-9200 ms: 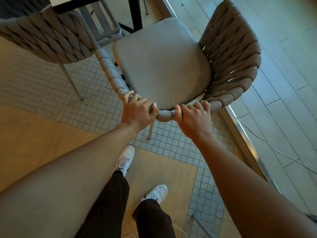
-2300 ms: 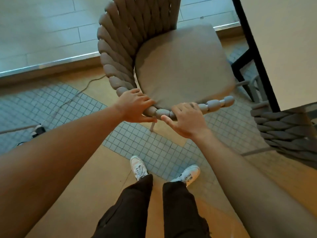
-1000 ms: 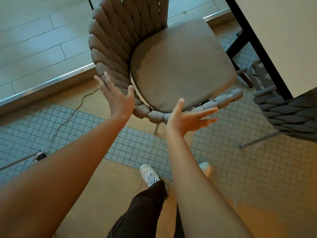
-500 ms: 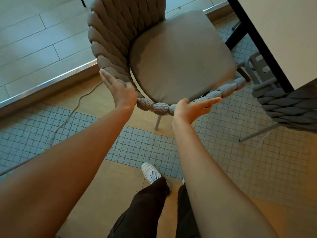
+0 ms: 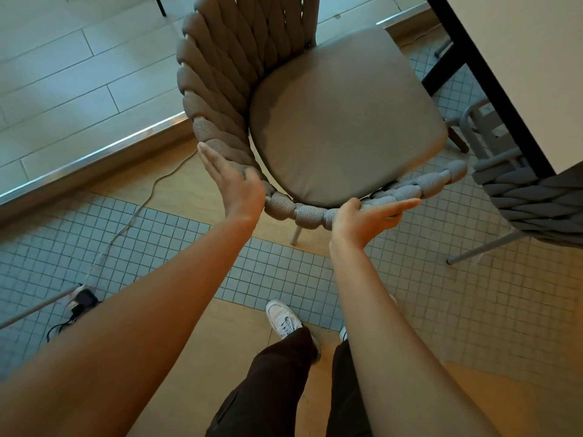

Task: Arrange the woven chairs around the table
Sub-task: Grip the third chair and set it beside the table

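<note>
Fingers (image 5: pixel 217 162) flat against braided chair (image 5: pixel 303 212)

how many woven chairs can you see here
2. One grey-brown woven rope chair with a seat cushion is at centre, both open hands against its rim. A darker grey woven chair is cut off at the right edge beside the table. Others may be out of frame.

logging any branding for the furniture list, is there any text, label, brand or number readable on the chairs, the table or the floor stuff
No readable text in this view.
Woven chair and its seat cushion: no tag or label shows.
Table: plain top, no marking.
Second woven chair: none visible.
White shoe: any logo is too small to read.
Dark plug on the floor: too small and dim to tell.
</note>
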{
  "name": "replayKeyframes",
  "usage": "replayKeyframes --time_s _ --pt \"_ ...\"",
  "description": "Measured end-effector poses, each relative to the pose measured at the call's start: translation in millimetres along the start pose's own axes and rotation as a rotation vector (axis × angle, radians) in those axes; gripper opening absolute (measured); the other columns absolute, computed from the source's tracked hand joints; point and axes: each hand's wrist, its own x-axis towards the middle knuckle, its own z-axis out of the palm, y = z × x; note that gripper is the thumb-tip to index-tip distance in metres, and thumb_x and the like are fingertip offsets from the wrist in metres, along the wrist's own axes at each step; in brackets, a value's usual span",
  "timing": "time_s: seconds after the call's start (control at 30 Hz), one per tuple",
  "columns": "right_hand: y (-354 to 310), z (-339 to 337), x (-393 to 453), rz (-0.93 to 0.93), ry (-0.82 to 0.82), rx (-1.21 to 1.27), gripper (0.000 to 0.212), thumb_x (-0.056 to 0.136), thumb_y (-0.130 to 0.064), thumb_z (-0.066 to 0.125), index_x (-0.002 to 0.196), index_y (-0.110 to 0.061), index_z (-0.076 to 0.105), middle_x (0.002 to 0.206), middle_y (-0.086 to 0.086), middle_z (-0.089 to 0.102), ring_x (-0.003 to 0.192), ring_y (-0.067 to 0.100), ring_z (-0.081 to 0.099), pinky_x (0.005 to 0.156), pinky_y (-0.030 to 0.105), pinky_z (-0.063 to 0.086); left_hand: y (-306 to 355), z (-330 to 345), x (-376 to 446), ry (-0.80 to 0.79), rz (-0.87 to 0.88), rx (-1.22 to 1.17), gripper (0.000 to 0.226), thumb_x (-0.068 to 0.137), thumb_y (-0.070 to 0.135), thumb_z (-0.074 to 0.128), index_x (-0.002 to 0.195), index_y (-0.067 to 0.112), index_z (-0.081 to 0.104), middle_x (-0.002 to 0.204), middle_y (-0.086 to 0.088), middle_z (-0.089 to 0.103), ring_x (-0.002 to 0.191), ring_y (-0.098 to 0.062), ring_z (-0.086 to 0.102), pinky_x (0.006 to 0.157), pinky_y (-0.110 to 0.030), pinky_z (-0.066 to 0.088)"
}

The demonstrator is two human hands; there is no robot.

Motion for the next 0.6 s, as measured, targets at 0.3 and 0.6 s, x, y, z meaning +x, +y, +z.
replayKeyframes --time_s 0.3,0.6 --pt "1 -15 20 0.0 -0.053 -0.034 0.112 0.089 0.009 0.057 0.159 -0.031 -0.02 0.164 0.015 0.008 0.139 0.026 0.044 0.095 0.02 0.048 3 14 -13 0.024 -0.015 -0.017 0.095 0.093 0.001 0.05 0.16 0.022 -0.015 0.168 0.002 -0.016 0.153 -0.014 0.0 0.091 0.005 0.01" --pt "-7 -10 32 -0.01 -0.061 -0.04 0.111 0.089 0.009 0.056 0.159 -0.031 -0.021 0.165 0.014 0.006 0.138 0.025 0.045 0.094 0.022 0.049 10 26 -7 0.016 -0.011 0.002 0.094 0.094 0.001 0.048 0.159 0.02 -0.016 0.168 0.002 -0.018 0.154 -0.016 0.0 0.089 0.005 0.01"
